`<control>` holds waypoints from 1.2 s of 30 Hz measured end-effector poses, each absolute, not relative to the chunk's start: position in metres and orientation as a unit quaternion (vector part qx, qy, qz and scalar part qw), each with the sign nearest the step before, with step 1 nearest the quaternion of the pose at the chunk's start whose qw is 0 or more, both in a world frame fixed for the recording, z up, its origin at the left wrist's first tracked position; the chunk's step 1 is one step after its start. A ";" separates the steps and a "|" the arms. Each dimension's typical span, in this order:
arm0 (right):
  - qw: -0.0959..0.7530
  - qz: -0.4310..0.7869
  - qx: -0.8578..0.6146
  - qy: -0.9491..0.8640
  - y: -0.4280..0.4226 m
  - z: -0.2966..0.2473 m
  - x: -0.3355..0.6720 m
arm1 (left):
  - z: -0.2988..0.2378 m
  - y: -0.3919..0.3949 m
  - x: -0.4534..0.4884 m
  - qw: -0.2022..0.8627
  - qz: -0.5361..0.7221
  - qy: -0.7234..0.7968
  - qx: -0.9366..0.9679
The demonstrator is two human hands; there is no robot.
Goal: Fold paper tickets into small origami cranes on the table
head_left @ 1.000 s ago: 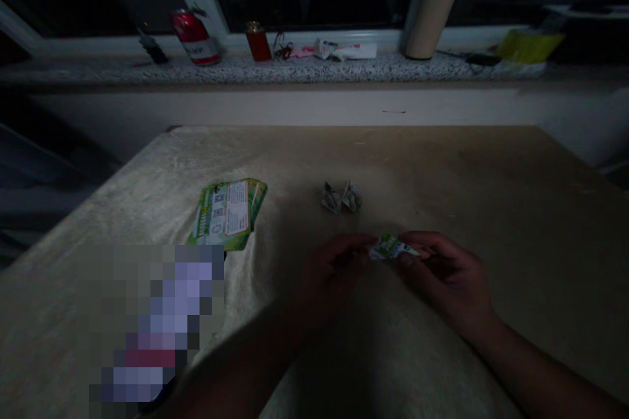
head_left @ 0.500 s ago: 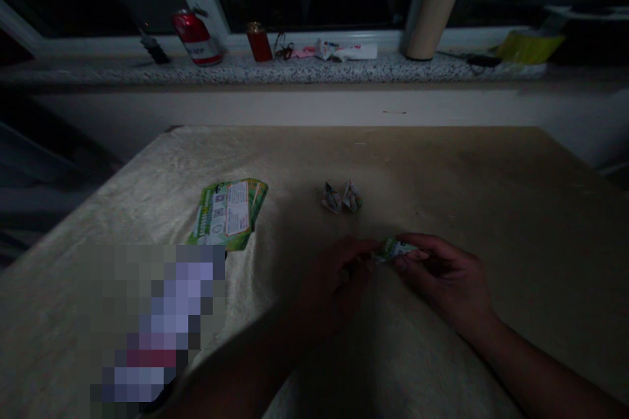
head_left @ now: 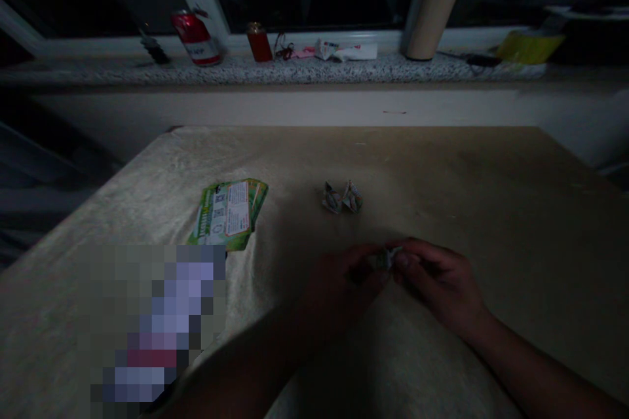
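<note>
Between my hands is a small folded piece of printed paper, green and white, held just above the table. My left hand, dark in shadow, pinches its left end. The thumb and fingers of my right hand grip the right end and cover part of it. Farther back stand two small folded paper pieces side by side, with printed sides and pointed tips. To the left lies a stack of green printed leaflets, slightly fanned out.
A pale cloth covers the table. At front left something is blurred out by pixels. On the stone windowsill stand a red can, a red lighter-like object, crumpled wrappers, a cardboard tube and a yellow item.
My hands have drawn closer together around the folded paper. Less of it shows now, and its visible part has turned. The two paper pieces and the leaflets have stayed put.
</note>
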State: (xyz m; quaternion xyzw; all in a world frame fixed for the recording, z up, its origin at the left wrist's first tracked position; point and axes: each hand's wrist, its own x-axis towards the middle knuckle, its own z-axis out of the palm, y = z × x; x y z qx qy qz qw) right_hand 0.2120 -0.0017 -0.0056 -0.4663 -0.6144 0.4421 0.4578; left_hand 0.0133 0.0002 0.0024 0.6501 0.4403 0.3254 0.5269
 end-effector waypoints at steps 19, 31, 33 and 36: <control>0.436 0.472 -0.449 -0.621 0.000 -0.004 0.206 | -0.005 0.003 0.009 0.564 0.302 0.421 0.643; 0.442 0.517 -0.411 -0.607 0.003 -0.011 0.208 | -0.011 0.008 0.010 0.605 0.323 0.388 0.615; 0.436 0.537 -0.390 -0.608 0.004 -0.013 0.207 | -0.011 0.009 0.009 0.619 0.337 0.377 0.601; 0.430 0.551 -0.380 -0.606 0.005 -0.015 0.207 | -0.010 0.010 0.009 0.639 0.338 0.375 0.580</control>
